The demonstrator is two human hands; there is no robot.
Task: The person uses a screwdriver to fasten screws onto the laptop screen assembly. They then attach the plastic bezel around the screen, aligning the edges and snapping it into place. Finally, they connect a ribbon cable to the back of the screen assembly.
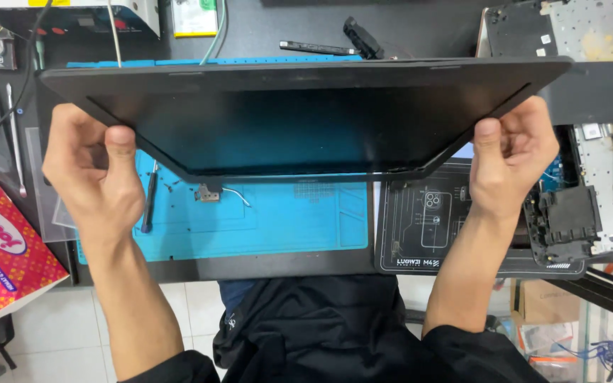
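Our left hand [94, 167] is closed on the left side of a dark laptop screen panel [299, 117], thumb pressed up onto its bezel, and our right hand [512, 159] grips the right side the same way, fingers curled behind the edge. We hold the panel in the air above the workbench [285, 266], its glass facing down toward us and its far edge level across the view.

Under the panel lies one blue work mat [278, 220], near the middle of the bench. On the mat we count one black screwdriver [149, 202] by its left edge, one small metal bracket [208, 191] with a thin wire, and a few tiny dark screws beside it. Just right of the blue mat sits one black printed mat [427, 227], reaching the bench's front edge.

At the right end of the bench lies an opened laptop base [597, 184] with a black part [567, 220] on it. At the left front corner there is one red patterned tissue box [1, 248], its contents not visible to us. One black pen-like tool [317, 47] lies near the back edge.

The bench top is dark; below it we see a pale tiled floor [51, 340].
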